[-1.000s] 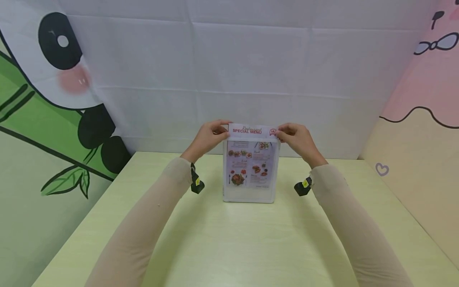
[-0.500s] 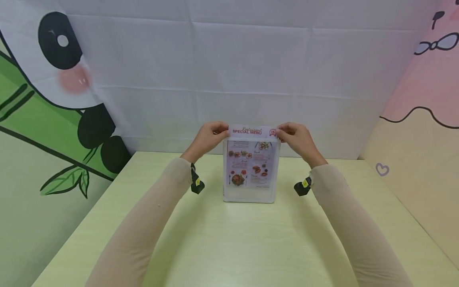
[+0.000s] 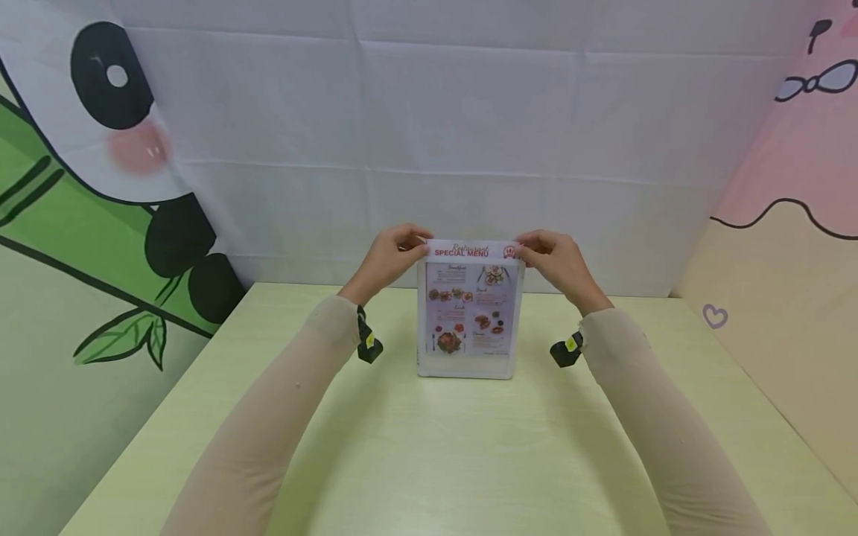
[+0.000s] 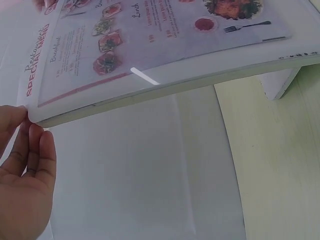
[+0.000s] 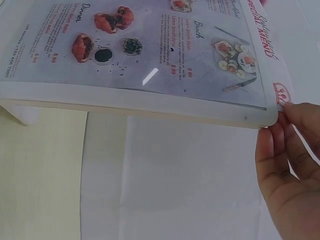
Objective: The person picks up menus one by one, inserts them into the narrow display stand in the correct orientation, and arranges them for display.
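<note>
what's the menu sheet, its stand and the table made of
Menu sheet: looks like printed paper, thin enough to flex between the pinching left hand and right hand. Stand: probably clear glossy acrylic, given the glare streak. Table: pale, faintly grained, likely laminate or wood.

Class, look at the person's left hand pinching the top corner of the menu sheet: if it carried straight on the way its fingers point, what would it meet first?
The left hand points toward the right hand, so it would probably meet the menu sheet and clear stand first; depth is unclear.
</note>
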Available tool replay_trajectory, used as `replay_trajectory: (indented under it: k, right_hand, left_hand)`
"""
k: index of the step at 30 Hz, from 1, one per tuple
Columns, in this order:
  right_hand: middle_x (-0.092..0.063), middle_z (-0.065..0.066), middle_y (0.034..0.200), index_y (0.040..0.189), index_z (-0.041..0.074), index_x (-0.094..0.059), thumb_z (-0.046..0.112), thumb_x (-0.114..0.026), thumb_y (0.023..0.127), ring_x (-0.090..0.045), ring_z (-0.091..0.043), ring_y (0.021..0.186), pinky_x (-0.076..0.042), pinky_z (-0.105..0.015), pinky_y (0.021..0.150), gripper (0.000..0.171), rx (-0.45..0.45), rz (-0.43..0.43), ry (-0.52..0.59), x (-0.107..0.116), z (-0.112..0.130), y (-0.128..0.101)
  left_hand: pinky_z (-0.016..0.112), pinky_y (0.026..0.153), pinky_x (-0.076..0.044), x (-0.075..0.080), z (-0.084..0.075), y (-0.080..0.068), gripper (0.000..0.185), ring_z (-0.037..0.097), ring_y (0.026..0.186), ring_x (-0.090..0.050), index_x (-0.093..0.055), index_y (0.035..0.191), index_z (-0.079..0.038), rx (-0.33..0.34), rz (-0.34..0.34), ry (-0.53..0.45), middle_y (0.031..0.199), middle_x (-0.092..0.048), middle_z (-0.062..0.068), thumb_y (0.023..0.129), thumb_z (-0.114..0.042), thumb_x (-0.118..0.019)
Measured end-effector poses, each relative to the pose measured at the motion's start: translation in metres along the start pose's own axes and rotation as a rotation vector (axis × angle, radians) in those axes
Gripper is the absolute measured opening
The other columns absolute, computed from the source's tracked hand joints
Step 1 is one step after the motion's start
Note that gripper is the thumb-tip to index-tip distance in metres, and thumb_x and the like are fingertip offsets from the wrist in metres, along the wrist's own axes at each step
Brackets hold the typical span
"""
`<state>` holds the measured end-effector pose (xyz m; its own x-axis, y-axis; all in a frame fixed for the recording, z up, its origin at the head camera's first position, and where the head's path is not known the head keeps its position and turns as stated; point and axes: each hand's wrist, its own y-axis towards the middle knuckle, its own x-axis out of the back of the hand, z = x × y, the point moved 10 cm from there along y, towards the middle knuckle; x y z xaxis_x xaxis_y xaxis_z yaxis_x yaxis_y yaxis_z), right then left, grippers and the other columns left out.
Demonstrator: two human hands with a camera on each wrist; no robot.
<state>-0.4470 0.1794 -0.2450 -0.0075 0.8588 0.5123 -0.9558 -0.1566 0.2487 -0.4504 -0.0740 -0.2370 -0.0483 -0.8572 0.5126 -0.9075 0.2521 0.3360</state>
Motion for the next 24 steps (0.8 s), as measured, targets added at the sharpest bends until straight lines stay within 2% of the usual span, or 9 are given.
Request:
replay_trajectory:
  k: [10,24]
  right_hand:
    - [-0.065,-0.013,0.114,0.118,0.008,-0.065,0.04,-0.059,0.094,-0.063,-0.027,0.1,-0.047,-0.045,0.098,0.04,0.009,-0.005,-0.001,0.0005,-0.0003,-0.0006]
    - [-0.066,-0.013,0.115,0.115,0.007,-0.066,0.04,-0.059,0.094,-0.062,-0.027,0.102,-0.044,-0.047,0.098,0.039,-0.01,0.004,-0.043,0.0006,-0.0005,-0.0014]
  left_hand:
    - [0.036,0.086,-0.05,0.0004,-0.0007,-0.0008,0.021,0.023,0.096,-0.06,-0.066,0.113,-0.007,-0.003,-0.004,0.005,0.109,-0.067,0.011,0.095,-0.017,-0.061]
    - [0.036,0.082,-0.051,0.0008,0.0011,0.0013,0.018,0.023,0.095,-0.061,-0.068,0.107,-0.006,0.004,-0.004,0.062,0.106,-0.067,0.012,0.095,-0.018,-0.061]
